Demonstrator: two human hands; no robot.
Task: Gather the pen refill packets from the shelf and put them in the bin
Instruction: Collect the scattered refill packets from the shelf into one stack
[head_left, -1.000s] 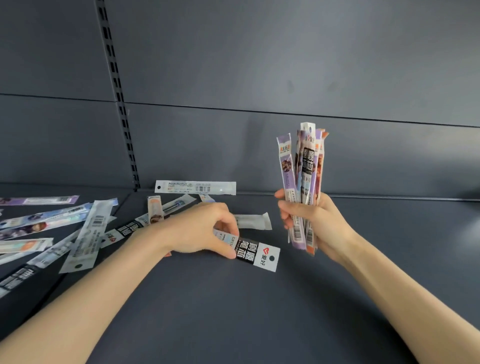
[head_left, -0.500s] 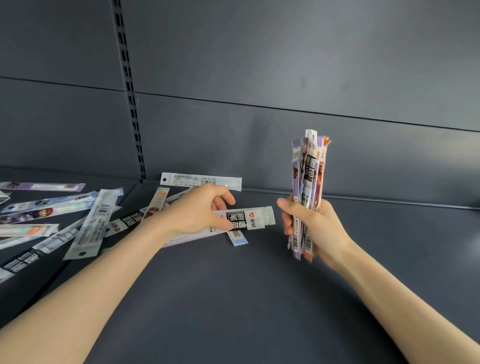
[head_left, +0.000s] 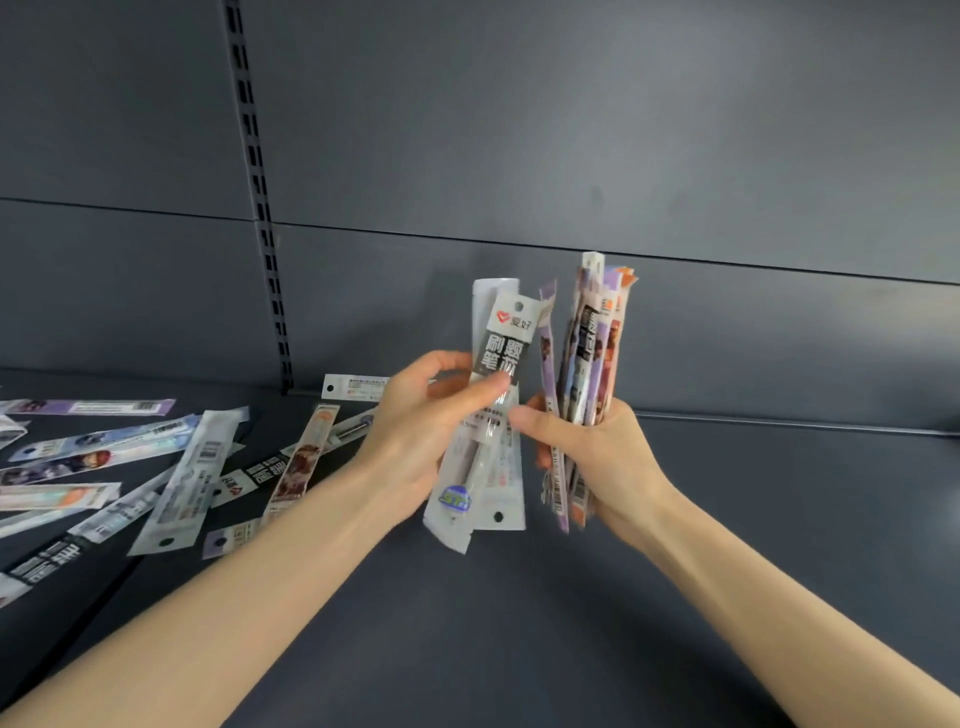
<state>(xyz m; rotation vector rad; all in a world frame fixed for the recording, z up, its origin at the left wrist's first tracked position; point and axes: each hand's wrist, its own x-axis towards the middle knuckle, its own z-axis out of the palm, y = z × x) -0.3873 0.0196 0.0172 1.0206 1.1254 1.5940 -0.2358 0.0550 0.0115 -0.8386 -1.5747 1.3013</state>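
As the left hand (head_left: 415, 447) pinches packets (head_left: 506, 338) beside the right hand (head_left: 602, 457), which grips a bundle (head_left: 592, 338) — slick, they may slip free on merging.

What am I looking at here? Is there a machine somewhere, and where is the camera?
There is no machine here. These are a person's two bare hands, and the single picture comes from a wide-angle camera worn on that person's head, looking forward and down.

The surface is a dark grey shop shelf with a back panel behind it. On its left side lie many loose packets of pen refills, long, flat and scattered at all angles.

The left hand holds what looks like a pair of packets upright, the front one with a black label. The right hand grips an upright bundle of more packets. The two hands are close together above the shelf.
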